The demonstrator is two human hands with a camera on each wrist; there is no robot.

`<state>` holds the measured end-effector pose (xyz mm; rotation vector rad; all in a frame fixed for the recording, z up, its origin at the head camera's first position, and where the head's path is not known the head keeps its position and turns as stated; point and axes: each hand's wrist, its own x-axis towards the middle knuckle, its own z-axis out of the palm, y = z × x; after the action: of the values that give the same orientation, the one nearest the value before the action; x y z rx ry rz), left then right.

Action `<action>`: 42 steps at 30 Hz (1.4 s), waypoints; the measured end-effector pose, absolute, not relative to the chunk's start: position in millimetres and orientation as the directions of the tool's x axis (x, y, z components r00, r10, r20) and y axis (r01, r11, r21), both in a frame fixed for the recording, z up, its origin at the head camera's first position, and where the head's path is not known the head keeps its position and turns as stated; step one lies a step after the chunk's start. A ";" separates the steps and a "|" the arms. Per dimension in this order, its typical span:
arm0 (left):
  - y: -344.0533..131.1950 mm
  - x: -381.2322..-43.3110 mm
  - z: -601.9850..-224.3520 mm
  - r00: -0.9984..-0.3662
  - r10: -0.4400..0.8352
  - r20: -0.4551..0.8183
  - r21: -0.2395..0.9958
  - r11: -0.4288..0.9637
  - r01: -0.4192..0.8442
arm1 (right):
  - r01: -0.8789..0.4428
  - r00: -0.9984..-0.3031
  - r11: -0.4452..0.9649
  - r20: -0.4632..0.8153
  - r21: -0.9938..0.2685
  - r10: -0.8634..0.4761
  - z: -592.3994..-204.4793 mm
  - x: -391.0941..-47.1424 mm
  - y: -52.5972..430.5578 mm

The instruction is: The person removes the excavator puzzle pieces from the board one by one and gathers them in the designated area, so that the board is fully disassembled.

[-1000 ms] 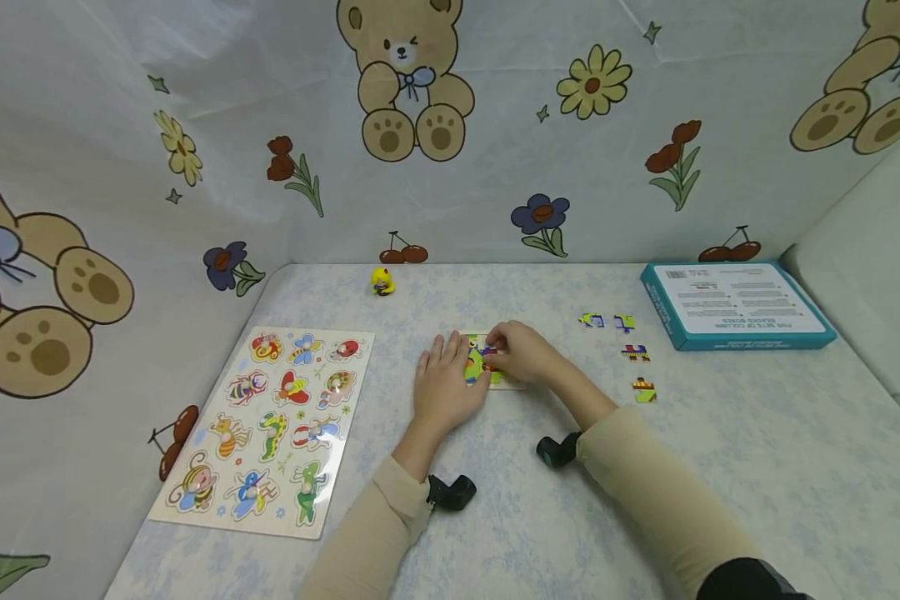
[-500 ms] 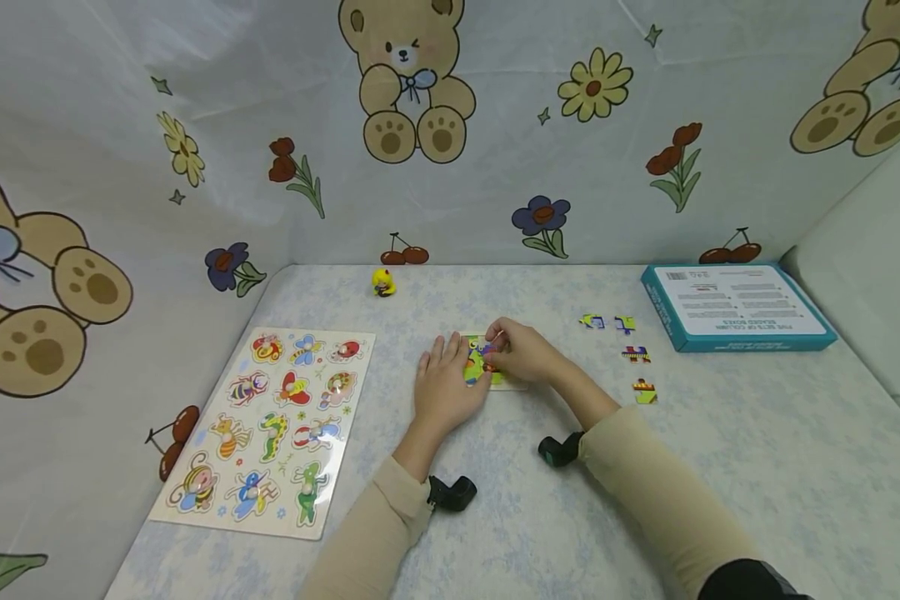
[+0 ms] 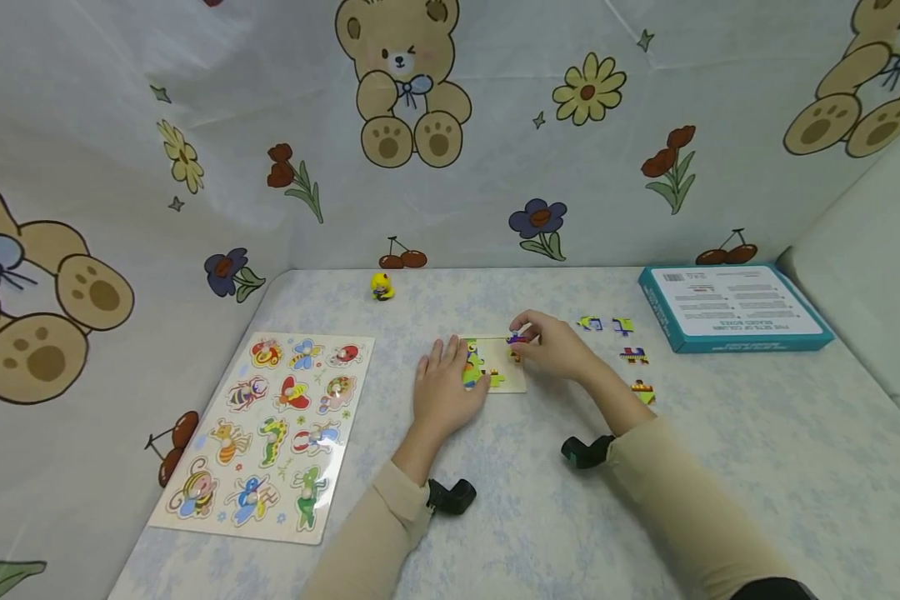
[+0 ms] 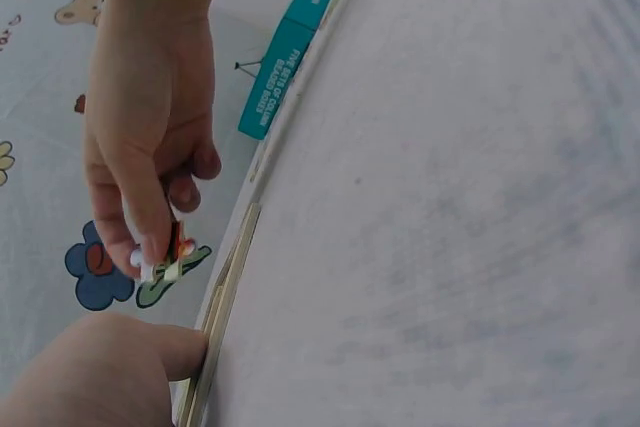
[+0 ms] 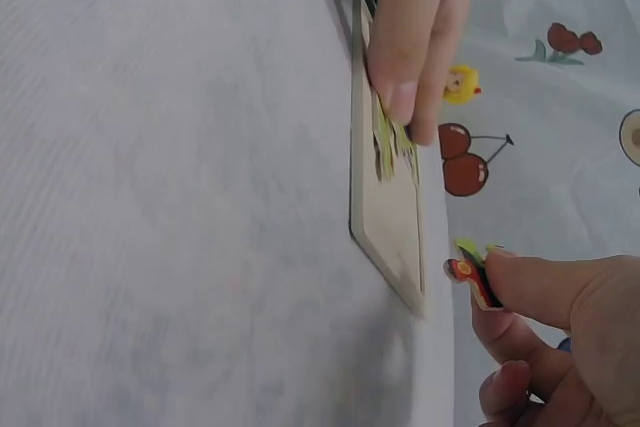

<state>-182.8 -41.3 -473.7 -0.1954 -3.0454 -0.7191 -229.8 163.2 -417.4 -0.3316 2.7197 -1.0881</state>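
Note:
My left hand (image 3: 450,390) rests with straight fingers on the left side of a small wooden puzzle board (image 3: 513,383); its thumb touches the board in the left wrist view. Green and yellow puzzle pieces (image 3: 476,367) sit in the board's left part, partly covered by that hand. Over the board's right edge, my right hand (image 3: 555,346) pinches a jigsaw piece (image 5: 478,277) between thumb and fingers. Red, black and green show on this piece, which is held tilted and clear of the board in the right wrist view.
Several loose puzzle pieces (image 3: 634,356) lie right of my right hand, one partly behind the forearm. A teal box (image 3: 738,308) stands at the back right. Left lies a large insect picture board (image 3: 270,433). A yellow duck figure (image 3: 382,287) stands at the back.
My right hand has lifted the jigsaw piece from the board's middle and moved it right, uncovering bare board. My left hand has stayed in place.

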 end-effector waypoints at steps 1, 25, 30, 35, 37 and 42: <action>-41.7 -182.9 -474.2 -0.992 0.120 0.038 0.447 0.886 0.124 | -0.123 -0.957 0.718 -0.110 -0.685 -0.269 -415.5 -228.4 169.3; -43.1 -181.2 -472.8 -0.992 0.119 0.039 0.460 0.880 0.123 | -0.003 -0.975 0.880 -0.192 -0.475 -0.107 -423.4 -225.7 266.5; -43.0 -180.3 -471.9 -0.992 0.118 0.040 0.468 0.875 0.122 | -0.013 -0.979 0.914 -0.179 -0.405 -0.094 -421.6 -225.6 263.5; -42.6 -179.7 -471.0 -0.992 0.121 0.041 0.475 0.871 0.125 | -0.031 -0.984 0.934 -0.155 -0.357 -0.092 -422.7 -225.9 261.9; -42.3 -179.7 -471.2 -0.991 0.124 0.040 0.472 0.872 0.128 | -0.040 -0.984 0.938 -0.150 -0.345 -0.097 -423.2 -225.8 261.6; -42.1 -180.0 -471.9 -0.991 0.130 0.040 0.469 0.873 0.134 | -0.070 -0.982 0.946 -0.143 -0.318 -0.121 -424.2 -224.8 261.5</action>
<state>-180.0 -42.1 -471.9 -0.2133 -3.0327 -0.7607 -224.8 261.5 -424.2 -0.1451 2.9395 -0.4714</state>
